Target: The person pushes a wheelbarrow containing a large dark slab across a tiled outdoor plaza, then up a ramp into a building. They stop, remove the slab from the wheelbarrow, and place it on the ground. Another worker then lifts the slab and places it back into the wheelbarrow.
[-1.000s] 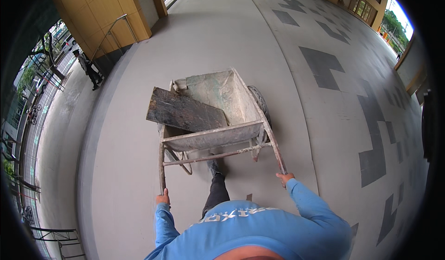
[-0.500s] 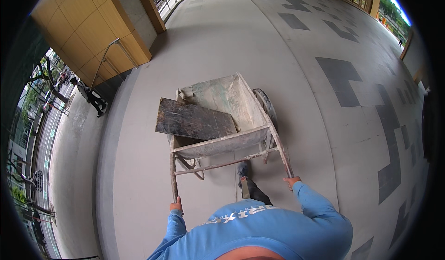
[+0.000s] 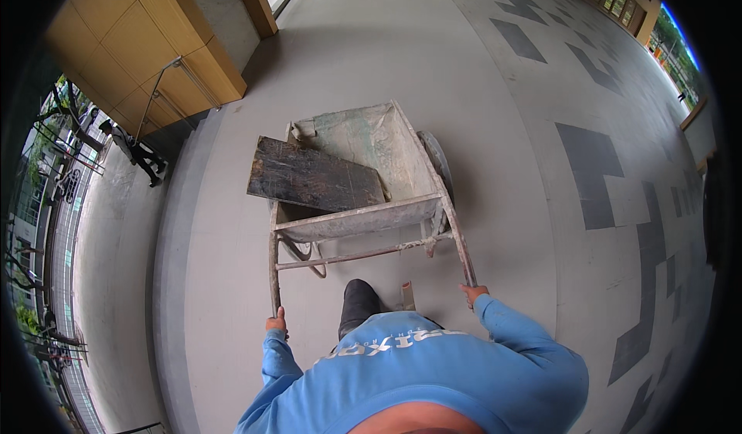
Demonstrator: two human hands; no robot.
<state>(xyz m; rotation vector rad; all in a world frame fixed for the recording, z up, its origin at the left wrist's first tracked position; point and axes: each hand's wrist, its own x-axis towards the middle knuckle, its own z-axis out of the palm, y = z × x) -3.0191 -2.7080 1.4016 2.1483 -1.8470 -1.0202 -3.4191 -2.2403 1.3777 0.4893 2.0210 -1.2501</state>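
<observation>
A worn metal handcart (image 3: pixel 340 224) with a pale, stained tub stands in front of me on two wheels. My left hand (image 3: pixel 277 322) is wrapped round the end of its left handle. Round the right handle's end my right hand (image 3: pixel 473 295) is closed too. A dark, scuffed board (image 3: pixel 313 177) lies tilted in the tub, its left end sticking out past the left rim. Behind the board, a small pale lump (image 3: pixel 295 134) rests in the far left corner. The right wheel (image 3: pixel 437 167) shows beside the tub; the left one is mostly hidden below it.
Steps (image 3: pixel 182 194) run along the left, with a metal handrail (image 3: pixel 158 94) by a wood-panelled wall (image 3: pixel 116 32). A person (image 3: pixel 135 154) walks on the lower pavement there. Grey paving (image 3: pixel 386 40) stretches ahead, with dark inlaid slabs (image 3: pixel 591 171) at right.
The cart and both my hands have shifted slightly left and up in view, still gripping. My left knee has come forward. The wall and the person have slid leftward.
</observation>
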